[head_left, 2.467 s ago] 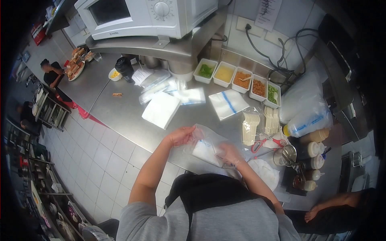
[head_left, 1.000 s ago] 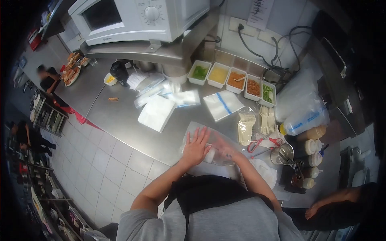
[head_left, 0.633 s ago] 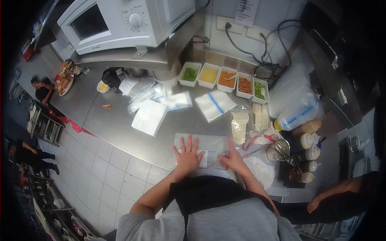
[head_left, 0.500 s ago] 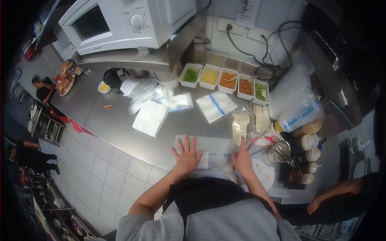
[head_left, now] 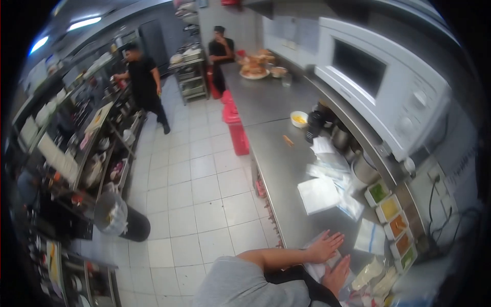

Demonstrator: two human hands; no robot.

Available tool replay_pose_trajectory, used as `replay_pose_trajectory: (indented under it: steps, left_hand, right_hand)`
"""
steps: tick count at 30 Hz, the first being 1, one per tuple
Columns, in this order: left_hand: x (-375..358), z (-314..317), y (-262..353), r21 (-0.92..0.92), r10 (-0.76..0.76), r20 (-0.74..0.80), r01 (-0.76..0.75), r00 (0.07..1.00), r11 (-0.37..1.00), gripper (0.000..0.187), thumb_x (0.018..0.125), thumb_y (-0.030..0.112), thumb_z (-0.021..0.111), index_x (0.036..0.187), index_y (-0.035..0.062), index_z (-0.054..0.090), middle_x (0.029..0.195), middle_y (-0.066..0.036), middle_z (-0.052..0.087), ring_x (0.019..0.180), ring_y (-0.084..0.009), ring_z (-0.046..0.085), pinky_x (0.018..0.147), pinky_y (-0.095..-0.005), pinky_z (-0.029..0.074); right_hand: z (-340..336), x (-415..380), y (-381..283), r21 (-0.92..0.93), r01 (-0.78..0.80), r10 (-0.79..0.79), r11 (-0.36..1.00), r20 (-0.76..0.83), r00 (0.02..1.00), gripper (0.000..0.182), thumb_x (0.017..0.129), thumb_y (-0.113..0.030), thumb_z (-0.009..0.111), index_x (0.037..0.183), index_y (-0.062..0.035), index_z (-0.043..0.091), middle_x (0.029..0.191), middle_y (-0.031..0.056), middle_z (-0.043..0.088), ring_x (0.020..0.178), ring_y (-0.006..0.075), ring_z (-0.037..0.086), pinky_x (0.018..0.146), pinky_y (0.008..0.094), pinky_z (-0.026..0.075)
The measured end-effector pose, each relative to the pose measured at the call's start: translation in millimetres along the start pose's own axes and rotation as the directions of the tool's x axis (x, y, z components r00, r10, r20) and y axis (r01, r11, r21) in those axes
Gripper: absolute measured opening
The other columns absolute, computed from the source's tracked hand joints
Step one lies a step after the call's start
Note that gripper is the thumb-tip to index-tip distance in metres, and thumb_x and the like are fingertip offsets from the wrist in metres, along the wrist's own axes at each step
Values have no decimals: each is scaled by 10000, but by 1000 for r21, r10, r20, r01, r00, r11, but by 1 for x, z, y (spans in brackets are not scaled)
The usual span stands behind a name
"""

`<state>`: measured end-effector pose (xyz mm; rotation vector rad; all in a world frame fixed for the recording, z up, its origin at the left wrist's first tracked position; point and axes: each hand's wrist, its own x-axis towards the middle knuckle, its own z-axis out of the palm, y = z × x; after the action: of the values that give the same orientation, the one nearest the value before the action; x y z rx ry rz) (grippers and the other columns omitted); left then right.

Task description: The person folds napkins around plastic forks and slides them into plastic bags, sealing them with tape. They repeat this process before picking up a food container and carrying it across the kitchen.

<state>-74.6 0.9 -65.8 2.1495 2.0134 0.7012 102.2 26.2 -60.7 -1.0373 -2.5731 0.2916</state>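
At the lower right, my left hand (head_left: 325, 247) lies flat with fingers spread on a clear plastic bag (head_left: 316, 270) on the steel counter. My right hand (head_left: 337, 275) is beside it, fingers extended, over the same plastic. Beyond my hands are a white packet with a blue stripe (head_left: 370, 237) and a square stack of white paper (head_left: 318, 195). Wrapped wooden cutlery (head_left: 367, 273) lies to the right of my right hand.
Food trays (head_left: 398, 225) line the wall side below a microwave (head_left: 381, 77). A yellow-filled bowl (head_left: 299, 119) and a food platter (head_left: 254, 73) stand farther along. Two people are across the room. A bin (head_left: 134, 225) stands on the tiled floor.
The view has swung left, showing the aisle and another person standing. My right hand has moved from beside the wooden cutlery to near my left hand, with its fingers now extended.
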Motion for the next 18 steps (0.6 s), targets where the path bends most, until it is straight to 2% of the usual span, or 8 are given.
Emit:
replay_pose_trajectory:
  steps: [4, 6, 7, 8, 10, 14, 16, 18]
  left_hand:
    - [-10, -19, -37, 97, -75, 43, 71, 996, 993, 541, 942, 309, 390, 1386, 14, 306, 1503, -129, 192, 1403, -253, 145, 1101, -512, 133]
    - [-12, -12, -52, 105, -32, 10, 31, 999, 994, 528, 934, 297, 403, 1375, 17, 329, 1491, -131, 223, 1392, -259, 182, 1099, -513, 144]
    - [-8, -11, -55, 62, 128, 59, -131, 990, 989, 525, 906, 293, 455, 1353, 31, 366, 1441, -127, 296, 1343, -260, 255, 1075, -492, 196]
    - [-3, -8, -56, 12, 292, 101, -295, 951, 955, 524, 879, 289, 506, 1331, 45, 404, 1392, -123, 369, 1295, -261, 328, 1052, -472, 248]
    - [4, -33, -34, -54, 278, 139, -273, 950, 960, 547, 820, 301, 578, 1296, 65, 446, 1305, -111, 433, 1220, -254, 379, 1001, -441, 296]
    - [27, -39, -17, -96, 211, 379, -189, 901, 977, 567, 642, 325, 742, 1136, 88, 597, 1110, -85, 549, 1055, -250, 477, 876, -362, 370]
    - [29, -36, -15, -46, 190, 367, -187, 911, 981, 480, 626, 302, 746, 1043, 90, 638, 1096, -79, 562, 1068, -254, 481, 868, -372, 391]
    - [30, -30, -16, 5, 171, 355, -185, 919, 983, 393, 610, 279, 750, 949, 92, 679, 1081, -72, 575, 1081, -258, 485, 861, -382, 412]
  right_hand:
    - [5, -8, 29, -182, -67, 63, 981, -27, 998, 780, 761, -223, 611, 1387, 51, 235, 1431, 237, 283, 1304, 381, 296, 1043, 461, 251]
    - [6, -5, 51, -58, -133, 137, 989, 73, 988, 845, 756, -430, 679, 1446, -187, 257, 1490, 153, 234, 1357, 368, 218, 1114, 404, 175]
    - [6, -4, 53, -425, 1, -9, 905, -16, 1000, 666, 773, -396, 665, 1338, -120, 445, 1346, 188, 445, 1267, 324, 395, 1034, 396, 318]
    - [1, 2, 58, -433, 5, -15, 901, -20, 1000, 666, 773, -396, 665, 1338, -120, 445, 1346, 188, 445, 1267, 324, 395, 1034, 396, 318]
    - [-19, 16, 53, -24, 66, -61, 998, 168, 984, 750, 691, -211, 661, 1331, 24, 349, 1333, 210, 380, 1213, 371, 369, 994, 471, 293]
    - [-33, 39, 25, 60, 69, -83, 996, 263, 961, 706, 606, -207, 748, 1237, -35, 481, 1115, 161, 516, 1042, 348, 467, 931, 468, 336]
    - [-30, 50, 29, 151, -95, 37, 984, 352, 935, 512, 565, -230, 777, 1016, -45, 617, 892, 104, 571, 893, 306, 523, 836, 439, 394]
    - [-32, 54, 38, 123, -28, -21, 992, 379, 925, 412, 565, -219, 779, 904, -38, 630, 810, 98, 569, 823, 287, 541, 779, 414, 415]
